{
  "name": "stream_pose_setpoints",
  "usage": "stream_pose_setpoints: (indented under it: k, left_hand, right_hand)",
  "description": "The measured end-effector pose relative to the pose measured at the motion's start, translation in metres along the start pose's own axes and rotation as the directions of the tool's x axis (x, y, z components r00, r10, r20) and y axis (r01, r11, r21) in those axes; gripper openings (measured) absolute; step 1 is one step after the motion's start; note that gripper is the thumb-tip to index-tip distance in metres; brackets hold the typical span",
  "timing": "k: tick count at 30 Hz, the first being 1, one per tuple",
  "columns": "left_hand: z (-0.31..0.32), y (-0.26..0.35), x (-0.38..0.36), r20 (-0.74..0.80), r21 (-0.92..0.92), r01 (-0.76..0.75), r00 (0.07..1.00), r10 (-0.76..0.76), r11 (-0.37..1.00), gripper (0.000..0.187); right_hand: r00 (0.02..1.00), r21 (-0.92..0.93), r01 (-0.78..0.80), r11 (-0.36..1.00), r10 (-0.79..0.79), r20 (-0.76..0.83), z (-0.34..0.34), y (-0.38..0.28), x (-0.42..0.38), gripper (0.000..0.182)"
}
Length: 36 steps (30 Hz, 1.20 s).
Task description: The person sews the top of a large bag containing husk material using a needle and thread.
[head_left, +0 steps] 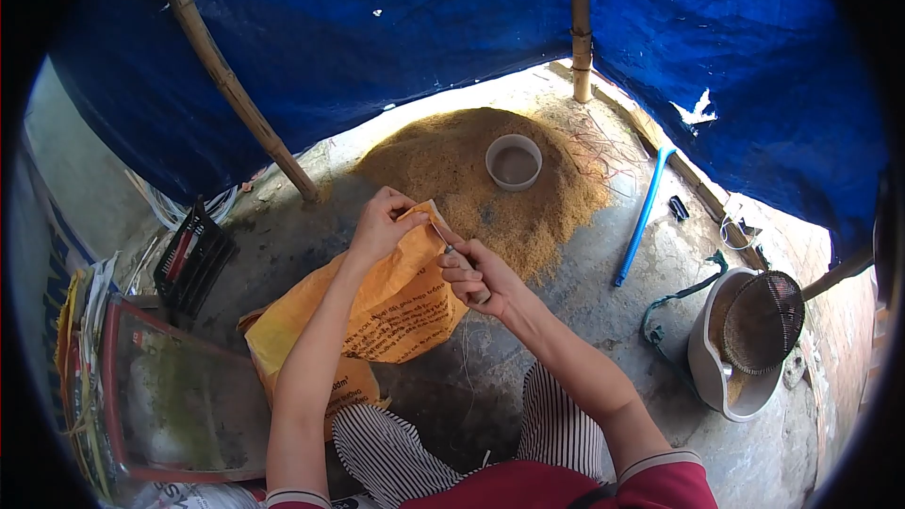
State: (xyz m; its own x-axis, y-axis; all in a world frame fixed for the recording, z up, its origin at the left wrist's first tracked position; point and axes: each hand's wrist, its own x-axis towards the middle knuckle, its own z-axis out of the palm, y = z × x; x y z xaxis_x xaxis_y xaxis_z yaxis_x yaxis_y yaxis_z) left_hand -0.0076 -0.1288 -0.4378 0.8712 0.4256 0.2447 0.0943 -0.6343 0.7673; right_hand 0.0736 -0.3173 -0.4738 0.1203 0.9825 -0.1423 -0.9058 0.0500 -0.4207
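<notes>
An orange sack (405,297) with dark printing hangs over the knees in front of me, its top corner raised. My left hand (382,223) pinches the sack's upper edge near that corner. Close by on the right, my right hand (476,280) is closed round the handle of a small pointed tool (441,238), whose thin metal end reaches the sack's edge. A thin loose thread dangles below my right hand. The tool's exact kind is hard to make out.
Beyond the hands lies a pile of brown grain or husks (424,160) holding a white tub (514,162). A blue pipe (646,217), a grey bucket (702,358) and a round sieve (764,322) are right. At left are a black crate (193,259) and a red-framed panel (179,396).
</notes>
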Motion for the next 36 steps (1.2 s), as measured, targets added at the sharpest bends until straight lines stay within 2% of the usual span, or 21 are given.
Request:
stream_pose_setpoints:
  k: [2,3,4,5,7,8,10,11,13,14,16,18,23,25,26,28,31,32,34,35,36]
  left_hand:
    - [0.002,0.001,0.0,-0.023,-0.003,-0.001,1.0,0.001,1.0,0.022]
    - [0.003,0.001,-0.001,-0.042,-0.007,0.0,0.999,0.0,1.0,0.022]
    - [0.003,-0.002,0.0,-0.043,-0.008,0.003,0.999,-0.004,1.0,0.022]
    - [0.003,-0.007,0.003,-0.096,0.045,0.015,0.995,-0.01,0.999,0.023]
    - [0.001,-0.01,0.006,-0.156,0.098,0.028,0.988,-0.013,0.995,0.025]
    - [-0.003,-0.01,0.007,-0.117,0.107,0.044,0.993,-0.032,0.993,0.026]
    - [-0.007,-0.013,0.008,-0.082,0.114,0.067,0.995,-0.058,0.991,0.028]
    - [-0.007,-0.014,0.007,-0.082,0.12,0.023,0.997,-0.013,0.993,0.028]
    - [-0.01,-0.012,0.006,-0.08,0.128,-0.023,0.996,0.033,0.992,0.029]
    - [-0.011,-0.01,0.007,-0.053,0.114,0.079,0.996,-0.074,0.99,0.029]
    - [-0.011,-0.008,0.006,-0.027,0.101,0.18,0.984,-0.179,0.978,0.03]
    - [-0.008,-0.005,0.003,-0.165,0.024,0.164,0.974,-0.158,0.986,0.033]
    - [-0.004,0.003,-0.001,-0.133,0.016,0.072,0.989,-0.07,0.997,0.035]
    - [-0.004,0.007,0.0,-0.121,0.028,0.074,0.99,-0.07,0.997,0.035]
    - [-0.005,0.009,-0.001,-0.116,0.039,0.088,0.99,-0.083,0.995,0.035]
    - [-0.003,0.01,-0.004,-0.115,0.052,0.107,0.988,-0.1,0.993,0.035]
    - [-0.006,0.011,-0.005,-0.095,-0.012,0.139,0.986,-0.14,0.99,0.035]
    - [-0.005,0.008,-0.005,-0.089,-0.041,0.117,0.989,-0.121,0.992,0.036]
    - [-0.003,0.001,-0.004,-0.098,-0.073,0.101,0.989,-0.108,0.992,0.037]
    - [0.0,-0.003,-0.005,-0.092,-0.093,0.077,0.992,-0.086,0.993,0.037]
    - [0.001,-0.005,-0.006,-0.086,-0.113,0.054,0.994,-0.064,0.992,0.037]
  right_hand:
    - [1.0,0.025,-0.018,1.0,0.018,0.015,-0.005,0.003,0.005,0.054]
    - [0.937,-0.771,0.24,0.59,-0.349,0.025,-0.005,0.008,0.008,0.056]
    - [0.789,-0.932,0.162,-0.325,-0.525,0.32,-0.004,0.012,0.009,0.057]
    - [0.789,-0.931,0.164,-0.326,-0.523,0.322,-0.003,0.018,0.007,0.057]
    - [0.788,-0.824,-0.139,-0.55,-0.565,0.244,0.012,0.026,-0.005,0.059]
    - [0.787,-0.821,-0.135,-0.554,-0.564,0.251,0.016,0.026,-0.008,0.059]
    - [0.849,-0.983,0.02,-0.185,-0.516,0.114,0.02,0.025,-0.015,0.06]
    - [0.853,-0.983,0.021,-0.183,-0.509,0.113,0.016,0.025,-0.015,0.06]
    - [0.897,-0.965,0.14,0.223,-0.441,0.028,0.009,0.021,-0.014,0.054]
    - [0.897,-0.965,0.141,0.22,-0.441,0.03,0.009,0.019,-0.017,0.054]
    - [0.928,-0.873,0.177,0.454,-0.374,-0.006,0.022,0.014,-0.027,0.053]
    - [0.928,-0.885,0.176,0.432,-0.372,0.004,0.027,0.008,-0.031,0.052]
    - [0.894,-0.939,0.018,0.344,-0.426,-0.138,0.031,0.002,-0.02,0.045]
    - [0.674,-0.978,0.187,-0.089,-0.713,0.193,0.019,0.008,0.003,0.038]
    - [0.677,-0.978,0.187,-0.088,-0.711,0.193,0.019,0.01,0.009,0.038]
    - [0.629,-0.94,0.02,-0.341,-0.726,0.277,0.028,0.009,0.017,0.036]
    - [0.565,-0.988,0.113,-0.106,-0.811,0.152,0.015,0.005,0.037,0.035]
    - [0.572,-0.986,0.119,-0.115,-0.804,0.163,0.01,0.002,0.04,0.035]
    - [0.715,-0.995,0.048,0.082,-0.699,-0.023,0.008,-0.003,0.039,0.033]
    - [0.724,-0.996,0.049,0.075,-0.689,-0.016,0.006,-0.004,0.04,0.033]
    - [0.755,-0.974,0.091,0.208,-0.652,-0.068,0.004,-0.005,0.041,0.031]
